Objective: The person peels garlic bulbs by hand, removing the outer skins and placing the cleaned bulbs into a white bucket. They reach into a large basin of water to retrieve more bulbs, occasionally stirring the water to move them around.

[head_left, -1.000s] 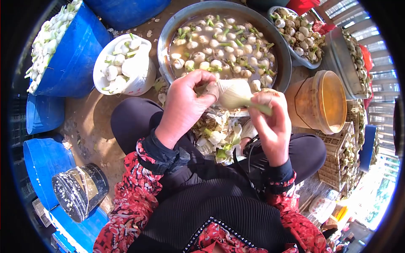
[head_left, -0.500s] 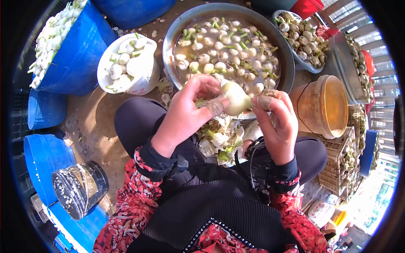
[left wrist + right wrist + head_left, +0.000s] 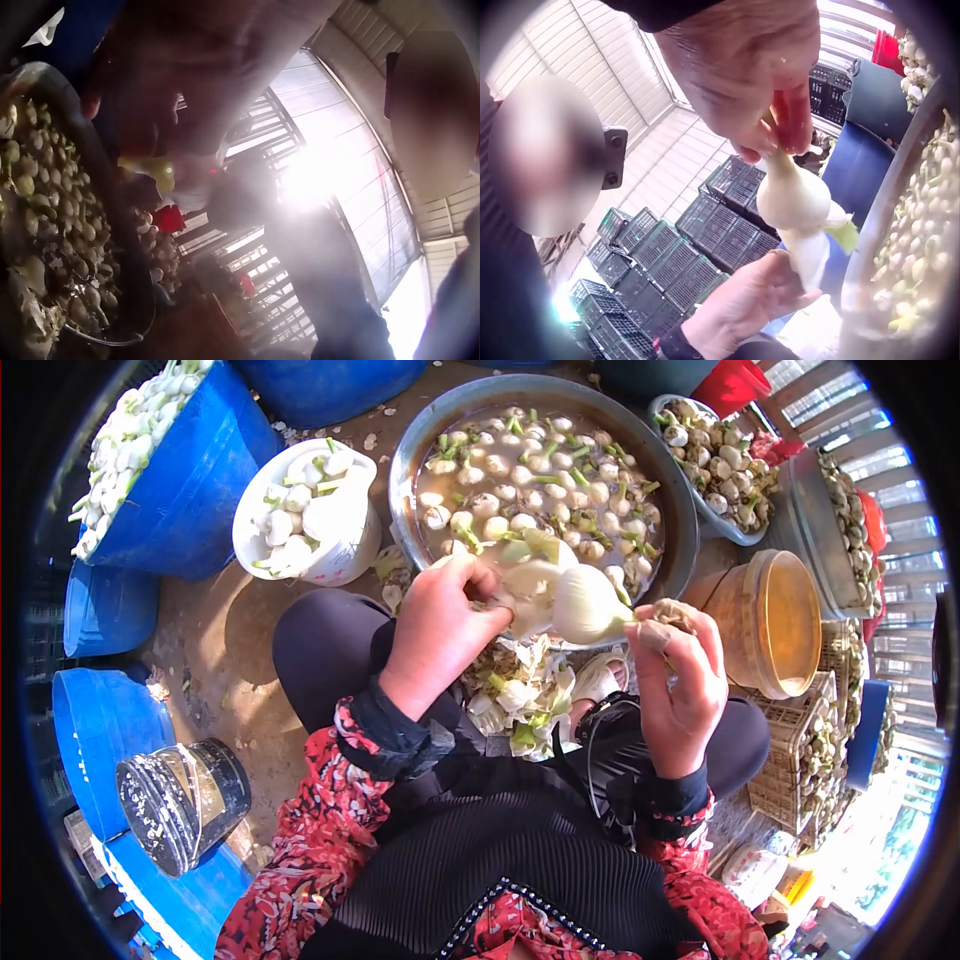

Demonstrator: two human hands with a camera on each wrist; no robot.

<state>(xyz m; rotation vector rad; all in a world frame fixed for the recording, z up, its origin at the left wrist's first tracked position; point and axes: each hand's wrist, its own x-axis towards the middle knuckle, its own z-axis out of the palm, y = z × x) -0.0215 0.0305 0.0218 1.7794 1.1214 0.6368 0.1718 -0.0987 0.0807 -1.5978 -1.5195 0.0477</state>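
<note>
My right hand [image 3: 672, 660] pinches the stem end of a white bulb [image 3: 588, 603], seen close in the right wrist view as the white bulb [image 3: 795, 196] hanging from the right hand [image 3: 769, 112]. My left hand [image 3: 448, 615] grips a loose outer peel [image 3: 528, 578] still attached to the bulb; the left hand [image 3: 742, 300] shows below the bulb there. Both hands work above the near rim of a large metal basin [image 3: 680, 490] full of bulbs in cloudy water. In the left wrist view the left hand [image 3: 187, 82] is a blurred shadow over the basin [image 3: 112, 247].
A heap of peelings [image 3: 520, 695] lies in my lap. A white bucket [image 3: 310, 510] and a blue tub [image 3: 170, 470] hold cleaned bulbs at left. An orange bucket [image 3: 770, 620], a basket [image 3: 810, 740] and bowls of unpeeled bulbs [image 3: 720, 460] stand at right. A dark jar [image 3: 185, 800] sits by my left knee.
The bulb has turned and shifted right with my right hand. My left hand has pulled an outer layer away from it, so the peel now hangs between the hands.
</note>
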